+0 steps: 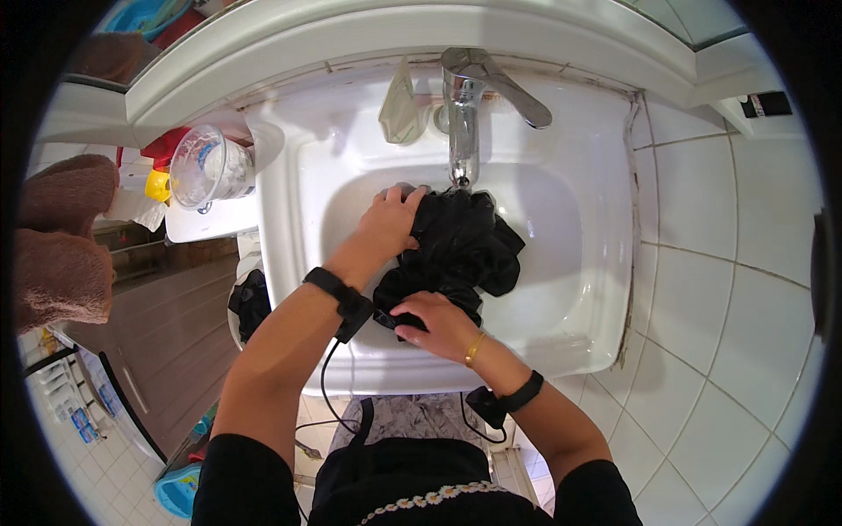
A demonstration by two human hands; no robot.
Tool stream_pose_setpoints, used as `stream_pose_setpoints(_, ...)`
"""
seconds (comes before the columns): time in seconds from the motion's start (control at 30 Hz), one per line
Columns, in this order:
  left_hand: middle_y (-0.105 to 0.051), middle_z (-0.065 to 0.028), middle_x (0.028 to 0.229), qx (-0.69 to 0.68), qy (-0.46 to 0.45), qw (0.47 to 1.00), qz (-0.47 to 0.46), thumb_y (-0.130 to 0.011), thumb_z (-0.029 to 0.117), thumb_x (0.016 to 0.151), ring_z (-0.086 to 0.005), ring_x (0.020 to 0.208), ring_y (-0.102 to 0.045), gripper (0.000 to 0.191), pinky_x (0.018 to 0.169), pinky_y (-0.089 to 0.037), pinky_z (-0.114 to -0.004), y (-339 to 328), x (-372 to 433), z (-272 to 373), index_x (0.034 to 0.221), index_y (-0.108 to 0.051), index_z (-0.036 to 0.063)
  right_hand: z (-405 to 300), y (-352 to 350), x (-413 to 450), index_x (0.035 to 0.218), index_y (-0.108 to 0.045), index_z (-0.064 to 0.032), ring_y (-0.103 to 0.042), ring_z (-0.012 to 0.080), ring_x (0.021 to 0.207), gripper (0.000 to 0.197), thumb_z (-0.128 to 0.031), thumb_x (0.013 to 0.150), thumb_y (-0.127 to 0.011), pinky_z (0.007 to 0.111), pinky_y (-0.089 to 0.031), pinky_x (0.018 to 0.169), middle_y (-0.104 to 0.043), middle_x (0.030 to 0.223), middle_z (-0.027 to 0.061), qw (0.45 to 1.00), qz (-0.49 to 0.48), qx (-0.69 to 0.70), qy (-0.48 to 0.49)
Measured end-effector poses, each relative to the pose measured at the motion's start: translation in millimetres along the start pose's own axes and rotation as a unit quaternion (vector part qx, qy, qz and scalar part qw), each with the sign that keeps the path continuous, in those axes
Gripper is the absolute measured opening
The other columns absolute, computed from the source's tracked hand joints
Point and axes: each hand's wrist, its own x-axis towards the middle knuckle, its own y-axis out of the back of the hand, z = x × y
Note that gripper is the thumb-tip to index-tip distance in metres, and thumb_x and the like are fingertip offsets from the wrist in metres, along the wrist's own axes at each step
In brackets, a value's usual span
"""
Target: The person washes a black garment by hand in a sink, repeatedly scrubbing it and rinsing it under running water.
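Observation:
A wet, bunched black cloth [460, 243] lies in the white ceramic sink [559, 276], its upper end right beneath the spout of the chrome faucet [464, 125]. My left hand [391, 220] grips the cloth's upper left edge, with the fingertips near the spout and the thumb lower down. Closer to me, my right hand [441, 325] has the lower end of the cloth between its thumb and fingers. The folds hide the drain and part of the basin floor.
A pale squeeze tube [400, 108] stands left of the faucet. Left of the sink, a clear plastic cup [197, 167] rests on a white ledge [210, 222]; brown towels [66, 243] hang beyond. More black fabric [251, 306] sits below. A tiled wall [691, 283] borders the right side.

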Motion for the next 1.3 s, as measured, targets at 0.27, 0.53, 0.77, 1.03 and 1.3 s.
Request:
stream_pose_setpoints(0.27, -0.072, -0.0177, 0.130, -0.265, -0.020, 0.964, 0.018, -0.081, -0.009, 0.088, -0.0442, 0.117, -0.074, 0.055, 0.107, -0.061, -0.047, 45.9, 0.9, 14.6, 0.141, -0.073, 0.0034, 25.7, 71.1, -9.2, 0.131, -0.081, -0.0053, -0.081, 0.0208, 0.102, 0.021, -0.014, 0.113, -0.076, 0.034, -0.063, 0.094, -0.084, 0.118, 0.0117, 0.958, 0.174, 0.187, -0.131)
stream_pose_setpoints(0.53, -0.069, -0.0111, 0.127, -0.428, -0.090, 0.895, 0.091, -0.071, -0.021, 0.088, -0.0267, 0.120, -0.070, 0.050, 0.110, -0.054, -0.035, 166.5, -72.2, 62.9, 0.133, -0.072, -0.0007, 2.4, 88.3, 2.7, 0.145, -0.073, -0.0081, -0.078, 0.0208, 0.110, 0.054, -0.056, 0.124, -0.058, 0.037, -0.065, 0.096, -0.084, 0.127, 0.0092, 0.859, 0.125, 0.436, -0.239)
stream_pose_setpoints(0.77, -0.069, -0.0179, 0.130, -0.390, -0.190, 0.896, 0.095, -0.077, -0.008, 0.085, -0.0336, 0.123, -0.068, 0.044, 0.112, -0.052, -0.040, 188.7, -99.1, 88.0, 0.127, -0.075, 0.0014, -38.4, 95.2, 29.4, 0.167, -0.060, -0.0070, -0.066, 0.0309, 0.151, 0.107, -0.096, 0.109, -0.045, 0.059, -0.054, 0.125, -0.071, 0.160, 0.0122, 0.575, -0.017, 0.800, -0.168)
stream_pose_setpoints(1.03, -0.052, -0.0219, 0.166, -0.455, -0.134, 0.878, 0.063, -0.075, -0.008, 0.085, -0.0422, 0.157, -0.053, 0.066, 0.132, -0.040, -0.049, 86.4, -79.7, 89.4, 0.147, -0.068, 0.0120, 29.5, 78.7, 70.1, 0.134, -0.081, -0.0046, -0.081, 0.0329, 0.123, 0.047, -0.039, 0.119, -0.054, 0.046, -0.064, 0.116, -0.085, 0.129, 0.0142, 0.606, 0.158, 0.777, -0.065)
stream_pose_setpoints(1.3, -0.076, -0.0212, 0.135, -0.503, 0.143, 0.830, 0.192, -0.065, -0.001, 0.095, -0.0392, 0.134, -0.070, 0.045, 0.123, -0.052, -0.047, 13.5, -10.0, 36.5, 0.139, -0.076, 0.0048, -17.0, 18.2, 69.2, 0.158, -0.068, -0.0194, -0.068, 0.0255, 0.148, 0.044, -0.044, 0.121, -0.064, 0.051, -0.054, 0.128, -0.072, 0.158, 0.0025, 0.599, 0.293, 0.721, -0.191)
